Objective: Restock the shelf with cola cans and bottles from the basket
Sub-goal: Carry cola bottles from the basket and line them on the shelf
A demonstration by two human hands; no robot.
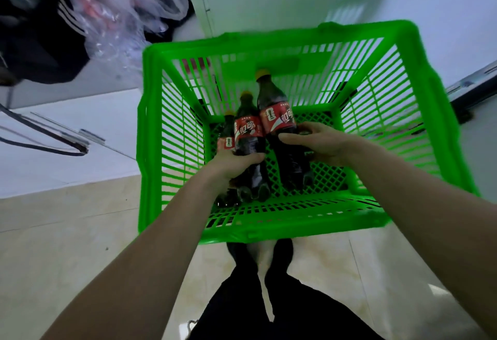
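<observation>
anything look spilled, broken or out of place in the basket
Nothing stands out. Three capped cola bottles lie intact in the green basket, no spill visible; the left hand and right hand each grip one.

Third bottle (pixel 225 135) mostly hidden behind its neighbour; basket rim (pixel 349 27) motion-blurred.

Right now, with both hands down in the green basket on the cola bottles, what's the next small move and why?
Probably lift both straight up. The left hand wraps the middle bottle and the right hand grips the taller bottle; both stand below the rim of the basket. A third bottle stays beside them.
</observation>
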